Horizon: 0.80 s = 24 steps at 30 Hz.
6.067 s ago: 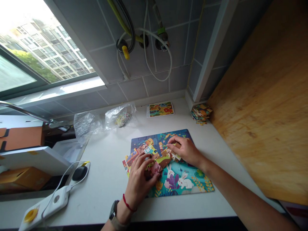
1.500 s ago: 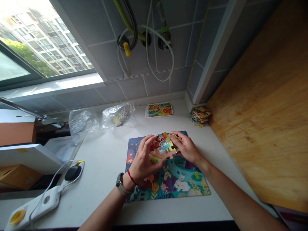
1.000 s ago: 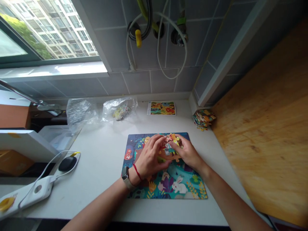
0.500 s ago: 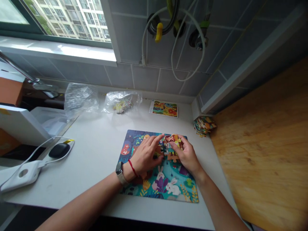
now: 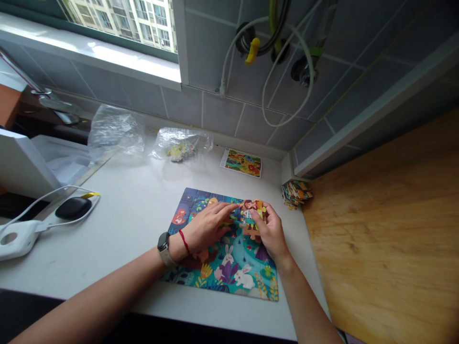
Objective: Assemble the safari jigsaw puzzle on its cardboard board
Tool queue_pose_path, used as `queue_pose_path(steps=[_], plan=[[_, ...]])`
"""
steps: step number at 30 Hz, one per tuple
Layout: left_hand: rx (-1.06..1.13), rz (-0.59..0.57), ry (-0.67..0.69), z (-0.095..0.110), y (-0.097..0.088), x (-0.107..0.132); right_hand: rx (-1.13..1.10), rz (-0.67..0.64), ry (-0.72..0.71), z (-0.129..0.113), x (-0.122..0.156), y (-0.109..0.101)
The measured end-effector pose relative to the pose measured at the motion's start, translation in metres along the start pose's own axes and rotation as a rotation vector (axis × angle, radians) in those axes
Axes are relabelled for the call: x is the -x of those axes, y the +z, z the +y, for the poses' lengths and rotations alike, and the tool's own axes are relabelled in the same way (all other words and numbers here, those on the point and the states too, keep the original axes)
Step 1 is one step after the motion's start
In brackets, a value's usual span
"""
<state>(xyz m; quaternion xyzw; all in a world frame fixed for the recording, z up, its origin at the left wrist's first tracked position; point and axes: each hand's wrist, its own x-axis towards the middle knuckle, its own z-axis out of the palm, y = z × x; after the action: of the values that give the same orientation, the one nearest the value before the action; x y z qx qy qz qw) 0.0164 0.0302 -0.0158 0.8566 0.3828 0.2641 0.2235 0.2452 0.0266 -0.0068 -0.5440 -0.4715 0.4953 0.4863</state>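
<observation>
A jigsaw puzzle (image 5: pixel 215 282) with rabbits, plants and a dark blue upper border lies flat on the white counter. My right hand (image 5: pixel 270 229) grips a few joined puzzle pieces (image 5: pixel 251 217) at their right side, thumb on top; they show a figure with reddish hair. These pieces are over the puzzle's upper right part. My left hand (image 5: pixel 206 229) stretches palm down across the puzzle's middle, fingers extended, and its index fingertip reaches the left edge of the joined pieces. Part of the picture is hidden beneath this hand. A watch and a red string circle the left wrist.
Behind the puzzle lie a small picture card (image 5: pixel 241 162), a clear bag with small pieces (image 5: pixel 182 147) and a crumpled clear bag (image 5: pixel 116 131). A pile of loose puzzle pieces (image 5: pixel 297 193) sits by the wooden panel (image 5: pixel 387 229). A white power strip (image 5: pixel 19 239) is at left.
The view has shifted, so the counter items appear further left. My left index finger has lowered toward the joined pieces' edge. My right hand keeps its grip on them.
</observation>
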Motion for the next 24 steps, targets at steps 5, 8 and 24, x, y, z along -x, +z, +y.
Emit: queue_pose_path(steps=[5, 8, 24], plan=[[-0.005, -0.022, 0.016, 0.000, -0.001, 0.000, -0.012, 0.011, 0.008, -0.001, 0.000, 0.000], [-0.004, -0.040, 0.041, 0.002, -0.006, 0.000, -0.030, 0.013, 0.017, -0.002, 0.000, 0.001], [-0.079, -0.099, 0.179, 0.000, -0.012, 0.002, -0.030, 0.006, 0.033, -0.004, 0.000, 0.002]])
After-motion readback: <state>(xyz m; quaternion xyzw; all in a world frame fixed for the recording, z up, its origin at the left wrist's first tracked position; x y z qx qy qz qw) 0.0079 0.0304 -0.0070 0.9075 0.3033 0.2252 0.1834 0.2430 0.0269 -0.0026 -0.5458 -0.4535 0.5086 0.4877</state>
